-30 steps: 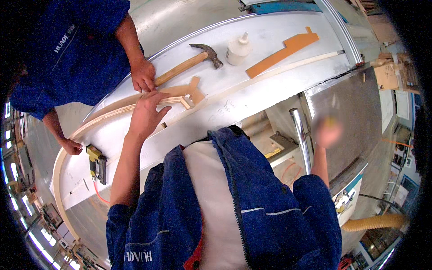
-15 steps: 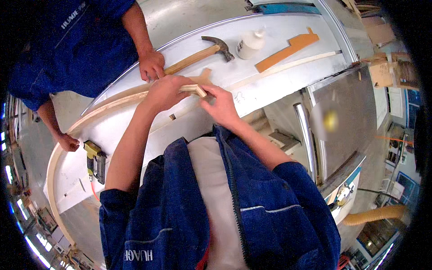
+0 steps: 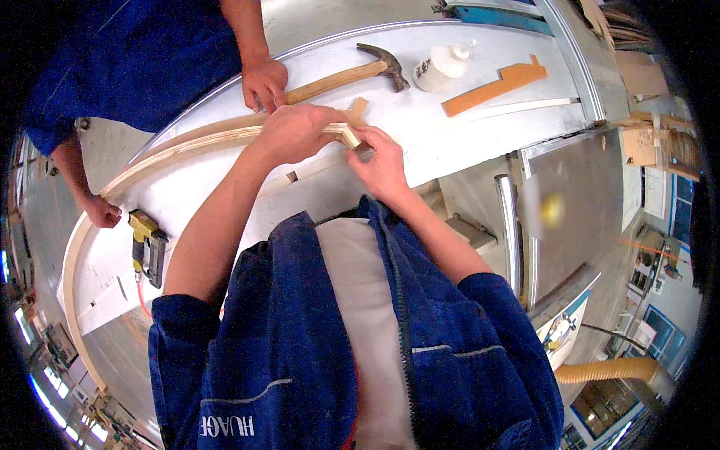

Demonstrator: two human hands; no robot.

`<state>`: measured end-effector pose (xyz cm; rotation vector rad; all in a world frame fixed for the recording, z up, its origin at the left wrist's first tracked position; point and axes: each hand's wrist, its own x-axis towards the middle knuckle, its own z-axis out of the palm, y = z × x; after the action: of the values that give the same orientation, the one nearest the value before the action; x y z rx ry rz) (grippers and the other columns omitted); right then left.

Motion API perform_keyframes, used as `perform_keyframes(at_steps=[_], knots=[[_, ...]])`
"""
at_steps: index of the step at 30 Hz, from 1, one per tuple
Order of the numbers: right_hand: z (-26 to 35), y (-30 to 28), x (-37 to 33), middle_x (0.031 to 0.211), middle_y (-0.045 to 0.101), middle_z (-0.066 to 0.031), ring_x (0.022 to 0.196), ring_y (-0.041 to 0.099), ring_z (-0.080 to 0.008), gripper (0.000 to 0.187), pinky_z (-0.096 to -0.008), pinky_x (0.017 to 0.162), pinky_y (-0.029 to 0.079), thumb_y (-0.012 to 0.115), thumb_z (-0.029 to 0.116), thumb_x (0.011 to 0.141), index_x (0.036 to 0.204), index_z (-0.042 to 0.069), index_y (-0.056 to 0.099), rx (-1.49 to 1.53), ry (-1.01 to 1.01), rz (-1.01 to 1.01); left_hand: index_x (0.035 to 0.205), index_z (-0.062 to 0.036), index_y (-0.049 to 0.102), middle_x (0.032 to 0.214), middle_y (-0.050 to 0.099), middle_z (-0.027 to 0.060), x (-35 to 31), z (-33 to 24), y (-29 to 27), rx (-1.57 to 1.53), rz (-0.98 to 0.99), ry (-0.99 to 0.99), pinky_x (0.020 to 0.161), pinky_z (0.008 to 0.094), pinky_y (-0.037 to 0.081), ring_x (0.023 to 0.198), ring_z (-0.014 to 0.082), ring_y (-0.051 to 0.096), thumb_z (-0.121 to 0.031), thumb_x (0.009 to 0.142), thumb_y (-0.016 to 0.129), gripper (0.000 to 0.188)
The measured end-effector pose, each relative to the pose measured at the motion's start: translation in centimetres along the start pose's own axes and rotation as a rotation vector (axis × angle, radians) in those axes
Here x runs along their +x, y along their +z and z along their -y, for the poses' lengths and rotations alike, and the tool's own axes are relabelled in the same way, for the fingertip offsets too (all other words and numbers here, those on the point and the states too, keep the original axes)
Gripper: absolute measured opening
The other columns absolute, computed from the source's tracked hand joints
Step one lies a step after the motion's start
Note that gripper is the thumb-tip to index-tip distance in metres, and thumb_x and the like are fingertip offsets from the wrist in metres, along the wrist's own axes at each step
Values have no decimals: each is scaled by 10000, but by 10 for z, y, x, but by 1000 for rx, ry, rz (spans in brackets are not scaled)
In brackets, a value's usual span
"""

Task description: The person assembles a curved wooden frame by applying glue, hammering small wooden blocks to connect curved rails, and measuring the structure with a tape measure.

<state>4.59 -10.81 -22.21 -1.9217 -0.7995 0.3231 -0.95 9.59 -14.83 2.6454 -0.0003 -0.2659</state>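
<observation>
A long, curved, layered wooden strip [image 3: 202, 147] arcs across the white worktable, its end bent at an angle in front of me. Around the strip close to that end, my left hand [image 3: 301, 133] is closed. My right hand [image 3: 381, 161] pinches the angled tip, with thumb and forefinger on either side. Behind the tip, a small flat wooden piece [image 3: 358, 109] shows partly; my left hand hides some of the strip. Beyond my hands lies a claw hammer [image 3: 336, 82] with a wooden handle.
Across the table, a co-worker's hand [image 3: 264, 82] rests by the hammer handle; the other hand [image 3: 102, 211] is beside the strip. A white bottle [image 3: 441, 69] and an orange-brown wooden template [image 3: 495, 86] lie to the far right. A nail gun [image 3: 147, 247] with an orange hose sits left.
My view has shifted slightly, so the table and tools appear moved. Both my hands keep their hold at the strip's end, and the strip looks unmoved on the table.
</observation>
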Motion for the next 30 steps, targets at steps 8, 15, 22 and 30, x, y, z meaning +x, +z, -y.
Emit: perform_keyframes(at_steps=[8,15,22,30], knots=[[-12,-2,2,1335,633,-175,1247,599,-368,397,-440,1061,495,768,61,775,1162,21,690,-88,-87,30,1182,-163,746,1077,752,113,1,3,7,38,-43,-3,863,469,569,1007,337,710,-183,858,737,325],[-30,5,8,1348,625,-174,1343,520,-389,386,-465,1131,429,793,80,760,1126,22,689,-140,-180,25,1181,-54,698,1180,718,145,3,2,-3,-189,16,58,992,419,535,1125,324,680,-73,866,727,317],[-40,4,12,1342,633,-153,1344,523,-385,408,-472,1123,432,822,112,747,1134,57,704,-108,-232,47,1172,-47,688,1167,708,151,7,-7,-7,-251,54,24,1012,406,523,1125,329,667,-41,865,715,308],[-58,1,20,1332,639,-138,1346,520,-383,515,-467,1117,428,860,165,702,1182,73,698,-106,-305,105,1207,-70,688,1229,698,135,7,-2,-1,-202,31,48,1044,417,501,1165,334,650,-88,857,757,358]])
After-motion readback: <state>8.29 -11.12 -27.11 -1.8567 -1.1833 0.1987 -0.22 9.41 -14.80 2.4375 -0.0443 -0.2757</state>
